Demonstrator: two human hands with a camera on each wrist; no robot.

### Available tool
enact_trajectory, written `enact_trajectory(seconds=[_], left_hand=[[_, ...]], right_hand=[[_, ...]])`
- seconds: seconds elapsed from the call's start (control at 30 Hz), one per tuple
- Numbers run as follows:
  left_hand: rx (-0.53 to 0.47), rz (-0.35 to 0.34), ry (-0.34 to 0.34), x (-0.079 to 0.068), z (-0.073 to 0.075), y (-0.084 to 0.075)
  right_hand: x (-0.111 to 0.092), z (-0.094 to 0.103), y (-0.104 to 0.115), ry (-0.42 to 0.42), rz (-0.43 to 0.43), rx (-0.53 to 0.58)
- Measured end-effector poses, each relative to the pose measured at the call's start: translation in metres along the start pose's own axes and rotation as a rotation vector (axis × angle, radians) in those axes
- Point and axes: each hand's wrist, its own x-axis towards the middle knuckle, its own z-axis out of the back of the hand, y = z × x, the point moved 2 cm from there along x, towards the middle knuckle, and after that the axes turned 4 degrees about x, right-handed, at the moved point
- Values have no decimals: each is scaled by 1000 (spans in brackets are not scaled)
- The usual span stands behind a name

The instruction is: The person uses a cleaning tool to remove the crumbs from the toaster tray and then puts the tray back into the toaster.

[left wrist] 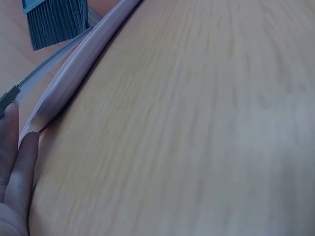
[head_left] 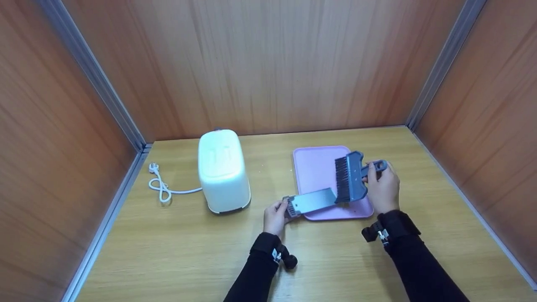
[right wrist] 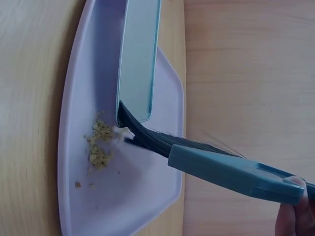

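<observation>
Two hands work over a lilac tray point(head_left: 319, 161). Your left hand point(head_left: 275, 218) pinches the grey end of a narrow blue pan point(head_left: 315, 200), whose far end reaches over the lilac tray. Your right hand point(head_left: 383, 191) grips a brush point(head_left: 357, 178) by its handle, bristles bent against the pan's far corner. Yellowish crumbs point(right wrist: 100, 152) lie in the tray. A hard flick could scatter crumbs onto the table point(head_left: 188, 256); heavy brushing could twist the pan, pinched only at one end.

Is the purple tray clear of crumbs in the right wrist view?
No, yellowish crumbs lie on the purple tray, near the end of the dustpan and the brush.
</observation>
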Motion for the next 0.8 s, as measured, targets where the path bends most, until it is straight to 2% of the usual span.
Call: enact_trajectory(seconds=[0.27, 0.4, 0.8], left_hand=[[-67, -7, 9, 0, -1, 2], [-81, 1, 5, 1, -2, 3], [-33, -4, -14, 0, -2, 1]], right_hand=[[-3, -5, 8, 28, 122, -104], [-4, -6, 11, 32, 171, -113], [-6, -5, 10, 72, 182, -136]])
